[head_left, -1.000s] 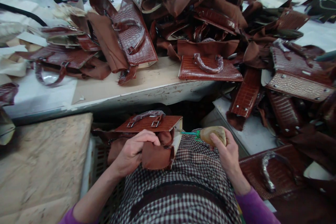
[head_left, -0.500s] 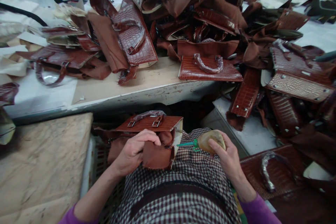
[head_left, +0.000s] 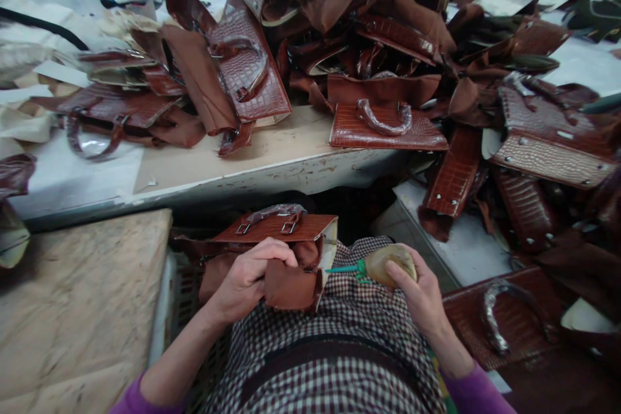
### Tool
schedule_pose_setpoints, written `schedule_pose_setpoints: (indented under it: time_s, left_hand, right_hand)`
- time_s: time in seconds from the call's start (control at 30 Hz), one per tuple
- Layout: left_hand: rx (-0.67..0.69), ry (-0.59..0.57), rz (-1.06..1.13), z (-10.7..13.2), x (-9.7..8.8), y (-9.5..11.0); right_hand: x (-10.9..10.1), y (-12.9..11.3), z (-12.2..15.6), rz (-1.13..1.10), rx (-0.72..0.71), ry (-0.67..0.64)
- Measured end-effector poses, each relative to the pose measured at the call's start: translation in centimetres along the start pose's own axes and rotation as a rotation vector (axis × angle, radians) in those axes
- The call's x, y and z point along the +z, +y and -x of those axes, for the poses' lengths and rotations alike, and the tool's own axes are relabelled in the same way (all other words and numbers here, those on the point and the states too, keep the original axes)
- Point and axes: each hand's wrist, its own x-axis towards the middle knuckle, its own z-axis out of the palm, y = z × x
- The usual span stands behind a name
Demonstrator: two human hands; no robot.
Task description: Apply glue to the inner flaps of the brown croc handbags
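Note:
On my lap lies a brown crocodile-patterned handbag (head_left: 276, 228), its plastic-wrapped handle (head_left: 276, 211) at the far side and its pale inner edge facing right. My left hand (head_left: 255, 272) is closed on the bag's brown lining flap (head_left: 291, 286), folding it toward me. In my right hand (head_left: 417, 281) is a squeeze bottle (head_left: 388, 264) of yellowish glue-like liquid, lying on its side. The bottle's thin green nozzle (head_left: 342, 268) points left, its tip at the bag's pale edge; whether it touches cannot be made out.
A worktable (head_left: 233, 155) ahead bears a heap of similar brown bags (head_left: 388, 123). More bags (head_left: 514, 304) lie close on my right. At left stands a stained board-topped surface (head_left: 82, 297), beside a plastic crate (head_left: 189, 291). A checked apron (head_left: 334, 330) covers my lap.
Almost nothing differs. The bottle in my right hand has tilted very slightly and its nozzle tip has shifted a little left; my left hand and the handbag stay in place.

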Motion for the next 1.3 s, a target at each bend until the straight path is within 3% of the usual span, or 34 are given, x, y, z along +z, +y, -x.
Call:
schedule_pose_setpoints:
  time_s: [0.2,0.33,0.53,0.6,0.67,0.77,0.83,1.03,1.17,1.3]
  left_hand:
    - [0.001,0.021,-0.050,-0.2,0.0,0.3]
    - [-0.009,0.135,-0.131,0.2,0.3,-0.3]
    - [0.062,0.252,-0.639,0.8,1.3,-1.0]
    - [0.023,0.272,-0.802,0.7,1.5,-0.9]
    - [-0.083,0.260,-0.830,0.1,1.3,-0.5]
    - [-0.307,0.306,-0.568,-1.5,0.2,0.7]
    - [-0.410,0.402,-0.341,-2.8,-1.0,2.0]
    - [-0.602,0.871,0.400,-4.7,-3.9,6.6]
    - [-0.773,0.949,0.610,-4.2,-3.7,8.9]
    - [-0.716,0.946,0.858,-3.7,-1.7,9.5]
  right_hand:
    - [0.1,0.4,1.0,-0.281,0.135,-0.136]
    - [0.0,1.0,1.5,-0.618,0.315,-0.176]
    - [-1.1,1.3,2.3,-1.175,0.460,-0.228]
    - [-1.5,1.2,2.7,-1.241,0.441,-0.205]
    - [-1.7,1.0,2.9,-1.220,0.415,-0.199]
    - [-1.9,0.5,3.1,-1.127,0.362,-0.200]
    - [-2.0,0.0,3.2,-1.086,0.324,-0.195]
    - [-1.7,-2.0,3.2,-1.056,0.205,-0.178]
    - [-0.9,-3.5,3.2,-1.060,0.099,-0.157]
    - [0.2,-4.3,2.9,-1.036,-0.027,-0.124]
